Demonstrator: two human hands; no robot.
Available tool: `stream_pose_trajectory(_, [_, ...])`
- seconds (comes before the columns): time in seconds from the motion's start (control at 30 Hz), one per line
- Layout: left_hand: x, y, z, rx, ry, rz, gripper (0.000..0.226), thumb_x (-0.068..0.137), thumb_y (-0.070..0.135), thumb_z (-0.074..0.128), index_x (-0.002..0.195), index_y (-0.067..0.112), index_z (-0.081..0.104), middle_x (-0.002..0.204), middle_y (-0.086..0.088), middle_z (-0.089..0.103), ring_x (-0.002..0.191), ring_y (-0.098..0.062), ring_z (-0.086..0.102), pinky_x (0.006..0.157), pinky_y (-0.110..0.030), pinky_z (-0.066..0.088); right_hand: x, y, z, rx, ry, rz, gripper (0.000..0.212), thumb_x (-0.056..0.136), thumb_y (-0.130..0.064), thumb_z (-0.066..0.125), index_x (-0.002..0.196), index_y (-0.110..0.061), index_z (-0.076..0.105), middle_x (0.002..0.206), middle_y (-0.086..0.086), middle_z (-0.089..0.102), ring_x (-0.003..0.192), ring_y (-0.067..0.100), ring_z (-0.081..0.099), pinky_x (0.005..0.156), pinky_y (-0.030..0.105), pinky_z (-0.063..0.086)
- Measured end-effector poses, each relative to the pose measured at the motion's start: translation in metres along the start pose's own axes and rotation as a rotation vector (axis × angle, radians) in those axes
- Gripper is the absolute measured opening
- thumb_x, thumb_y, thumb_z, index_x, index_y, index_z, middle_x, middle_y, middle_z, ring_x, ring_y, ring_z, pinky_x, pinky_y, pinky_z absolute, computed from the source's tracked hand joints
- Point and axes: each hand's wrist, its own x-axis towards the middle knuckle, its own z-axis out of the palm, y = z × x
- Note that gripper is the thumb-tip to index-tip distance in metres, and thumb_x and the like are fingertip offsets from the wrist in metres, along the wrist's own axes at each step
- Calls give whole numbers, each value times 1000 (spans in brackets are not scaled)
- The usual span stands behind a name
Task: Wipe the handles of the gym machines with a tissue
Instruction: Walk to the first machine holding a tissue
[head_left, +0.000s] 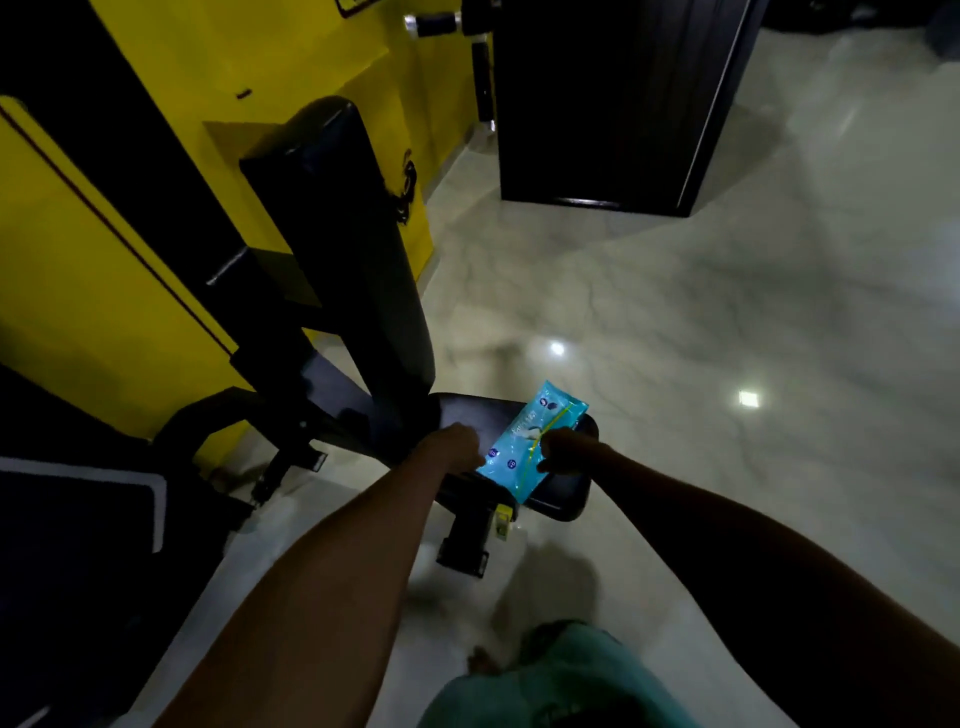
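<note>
Both arms stretched out and down; left hand (451, 448) at the left edge of the blue tissue pack (530, 441), fingers curled, grip hard to tell; right hand (563, 451) at the right edge, fingers bent, pinching a white tissue (529, 432) at the opening; pack flat on the black seat (556, 496); shiny pale floor (727, 291) on the right; yellow machine (78, 291) far left.

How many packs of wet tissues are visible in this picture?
1. The blue tissue pack lies on the black seat pad of the gym machine, between the left hand and the right hand. Others may be out of view.
</note>
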Motion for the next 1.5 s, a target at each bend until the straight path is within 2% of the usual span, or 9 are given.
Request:
stream_pose_trajectory(0.03, [2, -2, -2, 1, -11, 3, 35, 93, 23, 53, 124, 5, 59, 126, -13, 59, 116, -29, 55, 96, -32, 45, 6, 0, 0, 37, -5, 23, 14, 91, -18, 58, 101, -10, 63, 81, 0, 50, 91, 15, 40, 77, 27, 32])
stream_pose_trajectory(0.1, [15, -7, -1, 36, -16, 52, 37, 93, 25, 53, 123, 3, 58, 126, -15, 58, 116, -30, 55, 94, -32, 43, 16, 1, -1, 73, -6, 26, 33, 92, -15, 56, 122, -4, 56, 110, 8, 59, 92, 12, 42, 76, 24, 31])
stream_pose_trajectory(0.2, [33, -11, 1, 124, -41, 109, 40, 95, 28, 50, 125, 2, 55, 129, -18, 55, 119, -32, 51, 98, -34, 40, 33, 3, -3, 44, -6, 63, 35, 92, -15, 54, 125, -3, 54, 127, 15, 55, 111, 25, 54, 73, 20, 34])
stream_pose_trajectory(0.3, [44, -19, 5, 147, -10, 126, 38, 97, 25, 45, 128, 5, 52, 134, -15, 52, 124, -30, 48, 102, -34, 39, 49, 7, -2, 46, -31, 84, 35, 92, -14, 53, 124, -1, 54, 126, 17, 56, 116, 30, 53, 72, 18, 40])
stream_pose_trajectory(0.43, [67, -26, 17, 162, -9, 92, 37, 99, 27, 40, 128, 7, 52, 133, -12, 51, 123, -31, 48, 101, -37, 39, 80, 19, 8, -34, 12, -11, 42, 89, -23, 54, 129, -13, 51, 130, 12, 54, 119, 28, 51, 96, 34, 42])
stream_pose_trajectory(0.7, [106, -19, 23, 105, -35, 39, 41, 97, 35, 45, 129, 12, 53, 133, -13, 52, 124, -31, 48, 101, -39, 40, 118, 26, 12, -14, 95, -33, 27, 94, -25, 49, 112, -5, 52, 119, 14, 56, 112, 30, 54, 84, 36, 43])
stream_pose_trajectory(0.97, [124, -18, 24, 80, -50, -15, 41, 95, 30, 46, 130, 9, 53, 132, -16, 54, 122, -32, 51, 98, -37, 42, 147, 28, 19, -142, 81, -48, 29, 93, -27, 54, 115, -9, 56, 121, 12, 52, 115, 31, 52, 87, 38, 44])
stream_pose_trajectory(1.17, [120, -23, 17, 74, -55, -36, 37, 94, 28, 47, 123, 6, 56, 126, -18, 57, 116, -32, 54, 94, -37, 44, 148, 22, 10, -83, 34, -46, 29, 91, -16, 45, 115, -3, 55, 123, 14, 51, 115, 31, 50, 88, 36, 42])
stream_pose_trajectory(1.5, [96, -14, -21, 21, -44, -56, 38, 96, 27, 45, 124, 3, 56, 130, -19, 54, 120, -32, 50, 95, -33, 40, 132, 16, -25, -65, -19, -82, 24, 88, -9, 45, 96, 7, 61, 113, 23, 60, 107, 36, 54, 82, 32, 40])
